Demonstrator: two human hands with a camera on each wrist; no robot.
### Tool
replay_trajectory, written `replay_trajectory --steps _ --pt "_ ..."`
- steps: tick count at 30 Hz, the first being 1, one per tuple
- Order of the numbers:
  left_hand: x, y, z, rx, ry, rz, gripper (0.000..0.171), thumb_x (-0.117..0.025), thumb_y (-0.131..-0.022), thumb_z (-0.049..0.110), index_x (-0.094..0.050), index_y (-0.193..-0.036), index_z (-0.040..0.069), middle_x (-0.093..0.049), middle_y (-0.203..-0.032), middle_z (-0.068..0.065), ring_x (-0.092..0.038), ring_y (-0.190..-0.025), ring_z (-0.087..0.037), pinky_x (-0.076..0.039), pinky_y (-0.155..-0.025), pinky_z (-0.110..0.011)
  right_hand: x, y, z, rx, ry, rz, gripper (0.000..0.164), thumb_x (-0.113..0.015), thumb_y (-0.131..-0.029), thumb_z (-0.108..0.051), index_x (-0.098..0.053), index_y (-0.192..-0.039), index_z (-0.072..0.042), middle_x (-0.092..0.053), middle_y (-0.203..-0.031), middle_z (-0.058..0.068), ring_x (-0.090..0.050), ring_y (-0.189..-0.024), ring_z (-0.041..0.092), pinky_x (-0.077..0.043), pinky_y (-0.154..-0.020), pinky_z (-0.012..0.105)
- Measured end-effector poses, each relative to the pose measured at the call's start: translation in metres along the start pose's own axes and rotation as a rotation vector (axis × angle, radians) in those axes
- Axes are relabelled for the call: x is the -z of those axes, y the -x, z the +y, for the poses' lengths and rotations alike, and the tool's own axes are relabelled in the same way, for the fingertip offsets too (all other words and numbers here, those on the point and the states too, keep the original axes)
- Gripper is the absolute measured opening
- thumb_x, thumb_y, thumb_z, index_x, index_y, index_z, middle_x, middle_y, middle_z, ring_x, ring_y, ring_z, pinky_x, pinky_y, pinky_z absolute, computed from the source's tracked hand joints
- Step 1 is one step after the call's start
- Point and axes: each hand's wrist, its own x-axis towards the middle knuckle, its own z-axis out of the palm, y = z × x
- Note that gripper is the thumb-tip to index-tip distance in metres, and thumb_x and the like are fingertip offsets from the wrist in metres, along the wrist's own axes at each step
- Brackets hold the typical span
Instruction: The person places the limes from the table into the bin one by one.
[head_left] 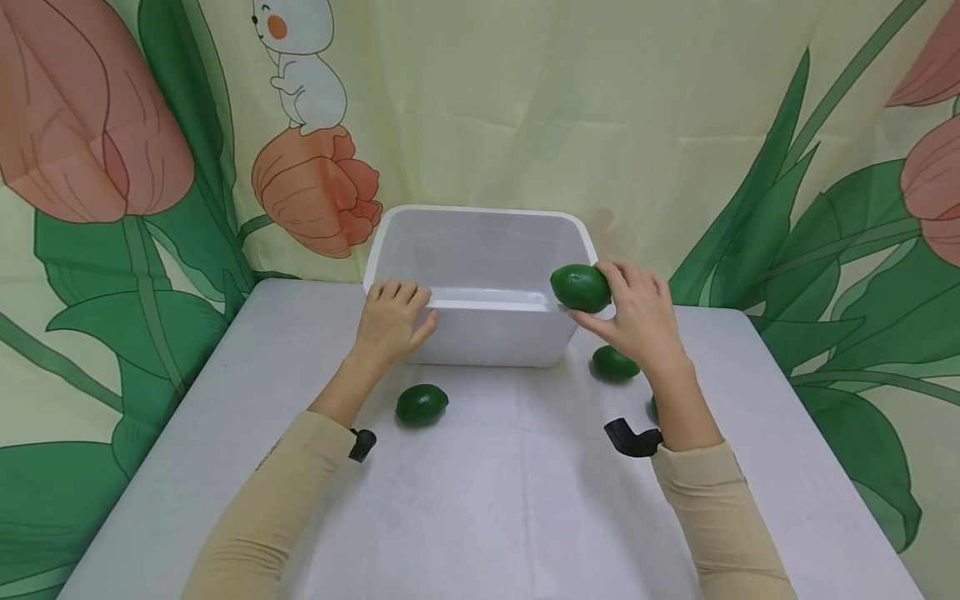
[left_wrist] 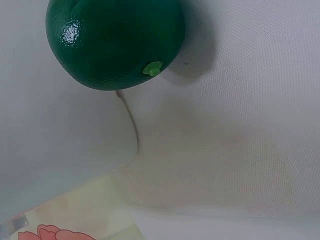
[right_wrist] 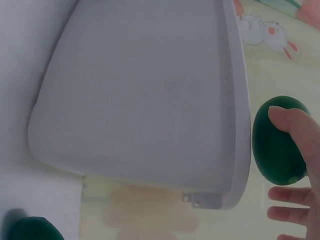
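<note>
A white plastic bin stands at the far side of the table. My right hand holds a green lime between thumb and fingers, up at the bin's right front corner; the right wrist view shows the thumb laid across it. At the left front corner, my left hand rests on the rim with thumb spread; the left wrist view leaves this hand out. Below it a second lime lies on the table. Another lime lies under my right hand.
One more lime is mostly hidden behind my right wrist. White cloth covers the table. A curtain printed with tulips and a white animal hangs right behind the bin.
</note>
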Motion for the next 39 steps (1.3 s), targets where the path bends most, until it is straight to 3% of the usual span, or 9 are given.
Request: replay_trajectory --steps 39 --pt "-0.003 0.000 0.000 0.005 -0.003 -0.003 0.040 -0.027 -0.088 0.038 -0.052 -0.096 0.008 -0.046 -0.085 -0.007 -0.039 -0.077 -0.027 -0.033 -0.072 -0.040 -0.012 -0.032 -0.004 -0.030 -0.039 -0.081 0.074 -0.066 -0.074 -0.050 -0.042 -0.130 -0.008 -0.041 -0.126 0.017 -0.035 -0.119 0.036 -0.020 -0.099 0.052"
